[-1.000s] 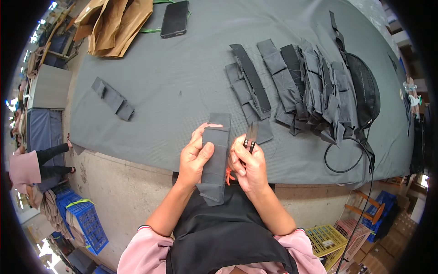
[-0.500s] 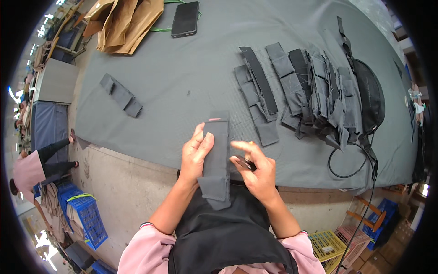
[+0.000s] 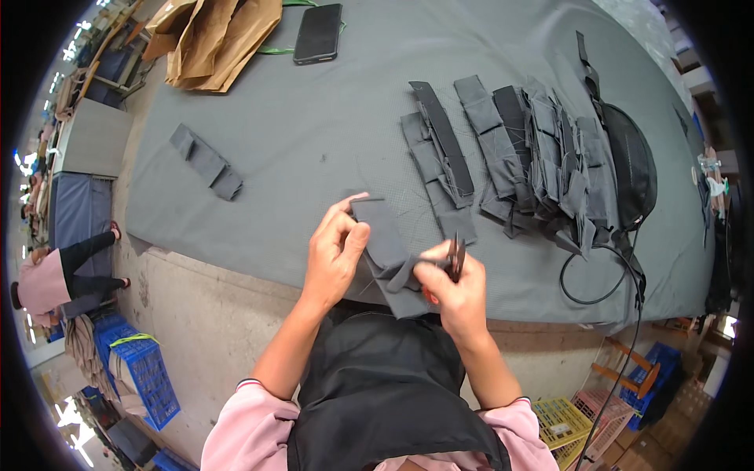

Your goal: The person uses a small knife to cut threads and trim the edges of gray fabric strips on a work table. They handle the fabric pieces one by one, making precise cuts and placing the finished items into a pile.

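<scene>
One grey strip (image 3: 382,237) is held above the near side of the bench (image 3: 275,173): our left fingers (image 3: 336,224) pinch its upper part, seemingly to steady it; our right fingers (image 3: 437,279), curled round scissors (image 3: 457,253), also seem to nip its folded lower part. Other strips (image 3: 543,149) lie bunched rightward, likely for easy reach.

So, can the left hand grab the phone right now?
Probably not: the left hand is busy holding gray cloth, and the phone lies well beyond it, beside the paper bag.
</scene>
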`<move>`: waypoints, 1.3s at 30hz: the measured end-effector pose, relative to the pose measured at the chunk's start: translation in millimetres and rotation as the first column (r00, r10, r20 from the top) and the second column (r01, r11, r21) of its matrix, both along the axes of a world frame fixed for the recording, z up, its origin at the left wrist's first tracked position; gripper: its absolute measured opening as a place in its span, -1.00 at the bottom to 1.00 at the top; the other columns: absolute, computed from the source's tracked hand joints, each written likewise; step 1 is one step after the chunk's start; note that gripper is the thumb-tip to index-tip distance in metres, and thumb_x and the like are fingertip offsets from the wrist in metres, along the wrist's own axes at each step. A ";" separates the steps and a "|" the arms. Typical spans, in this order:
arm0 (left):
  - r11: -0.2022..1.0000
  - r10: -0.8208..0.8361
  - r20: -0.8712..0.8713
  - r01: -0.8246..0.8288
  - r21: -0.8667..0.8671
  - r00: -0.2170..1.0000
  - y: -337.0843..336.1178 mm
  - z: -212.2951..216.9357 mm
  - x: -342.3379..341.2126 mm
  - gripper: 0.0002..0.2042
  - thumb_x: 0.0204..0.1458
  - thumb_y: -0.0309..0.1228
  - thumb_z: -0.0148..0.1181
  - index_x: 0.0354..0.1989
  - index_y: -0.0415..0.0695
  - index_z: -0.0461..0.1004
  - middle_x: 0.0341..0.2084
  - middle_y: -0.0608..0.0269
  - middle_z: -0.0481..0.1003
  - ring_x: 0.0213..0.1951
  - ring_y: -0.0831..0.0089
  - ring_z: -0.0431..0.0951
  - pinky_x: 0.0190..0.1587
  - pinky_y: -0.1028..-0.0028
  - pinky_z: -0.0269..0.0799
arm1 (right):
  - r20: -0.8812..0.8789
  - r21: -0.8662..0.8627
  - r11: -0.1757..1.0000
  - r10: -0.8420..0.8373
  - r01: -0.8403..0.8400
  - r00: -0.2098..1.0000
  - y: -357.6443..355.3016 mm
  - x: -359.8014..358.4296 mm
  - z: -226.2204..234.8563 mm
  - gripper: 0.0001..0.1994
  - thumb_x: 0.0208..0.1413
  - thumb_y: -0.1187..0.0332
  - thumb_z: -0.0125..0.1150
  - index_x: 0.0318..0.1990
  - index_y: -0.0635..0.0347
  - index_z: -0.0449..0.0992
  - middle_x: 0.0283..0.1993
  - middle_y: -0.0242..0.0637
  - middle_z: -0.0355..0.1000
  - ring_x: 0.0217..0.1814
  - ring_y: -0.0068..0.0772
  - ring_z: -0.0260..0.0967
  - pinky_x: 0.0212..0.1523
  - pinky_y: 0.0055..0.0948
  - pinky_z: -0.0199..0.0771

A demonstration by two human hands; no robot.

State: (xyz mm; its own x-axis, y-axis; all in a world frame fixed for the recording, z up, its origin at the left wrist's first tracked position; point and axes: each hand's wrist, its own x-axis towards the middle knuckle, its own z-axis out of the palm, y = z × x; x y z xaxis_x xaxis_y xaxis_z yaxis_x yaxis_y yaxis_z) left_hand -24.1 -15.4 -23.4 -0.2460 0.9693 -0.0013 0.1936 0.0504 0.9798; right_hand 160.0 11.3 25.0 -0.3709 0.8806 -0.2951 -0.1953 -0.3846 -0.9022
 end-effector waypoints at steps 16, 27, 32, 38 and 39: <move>0.992 -0.020 0.064 0.027 -0.121 0.998 -19.1 11.6 16.8 -0.74 -0.03 -0.45 0.24 -0.55 -0.27 0.25 -0.63 0.36 0.23 -0.53 0.62 0.16 -0.48 0.55 0.15 | 0.319 0.500 0.866 -0.193 0.008 0.928 -3.4 -7.4 -26.5 -0.68 -0.01 0.48 0.27 -0.09 0.24 0.37 -0.39 -0.33 0.32 -0.45 -0.60 0.25 -0.40 -0.57 0.32; 0.965 0.058 0.251 0.010 -0.263 0.966 -20.5 13.9 30.3 -0.64 0.01 -0.40 0.23 -0.61 -0.14 0.11 -0.66 0.50 0.07 -0.53 0.72 0.04 -0.54 0.59 0.01 | 0.481 0.829 0.505 -0.422 -0.241 0.769 6.3 8.2 -19.8 -0.68 -0.21 0.50 0.37 -0.19 0.16 0.53 -0.43 -0.34 0.35 -0.49 -0.37 0.32 -0.38 -0.45 0.38; 0.951 0.082 0.392 0.047 -0.307 0.916 -16.8 26.9 33.2 -0.63 0.02 -0.42 0.21 -0.62 -0.11 0.08 -0.64 0.53 0.07 -0.51 0.73 0.03 -0.51 0.61 0.01 | 0.467 0.843 0.489 -0.459 -0.225 0.756 3.6 11.9 -23.8 -0.69 -0.22 0.50 0.36 -0.21 0.16 0.54 -0.45 -0.36 0.35 -0.50 -0.38 0.31 -0.44 -0.44 0.32; 0.947 0.052 0.368 0.071 -0.313 0.928 -17.6 26.9 30.9 -0.72 0.03 -0.45 0.20 -0.59 -0.16 0.21 -0.62 0.52 0.20 -0.48 0.74 0.13 -0.45 0.63 0.12 | 0.496 0.830 0.484 -0.407 -0.279 0.767 8.3 23.7 -16.7 -0.70 -0.23 0.50 0.36 -0.23 0.16 0.54 -0.46 -0.36 0.36 -0.53 -0.37 0.28 -0.48 -0.42 0.28; 0.949 0.051 0.372 0.071 -0.308 0.927 -16.5 30.7 31.5 -0.74 0.03 -0.46 0.19 -0.58 -0.17 0.23 -0.61 0.52 0.23 -0.47 0.74 0.14 -0.43 0.63 0.14 | 0.512 0.826 0.470 -0.393 -0.311 0.764 10.1 25.0 -15.5 -0.70 -0.23 0.50 0.36 -0.24 0.16 0.54 -0.46 -0.36 0.35 -0.54 -0.37 0.27 -0.49 -0.41 0.27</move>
State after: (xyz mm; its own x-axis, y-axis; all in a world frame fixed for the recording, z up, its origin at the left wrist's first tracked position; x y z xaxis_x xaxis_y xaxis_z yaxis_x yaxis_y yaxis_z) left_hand 7.4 -31.8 7.4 -0.1588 0.9066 -0.3911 -0.1780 0.3633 0.9145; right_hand 185.0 21.4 9.5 -0.3907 0.7927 0.4679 0.4803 0.6092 -0.6310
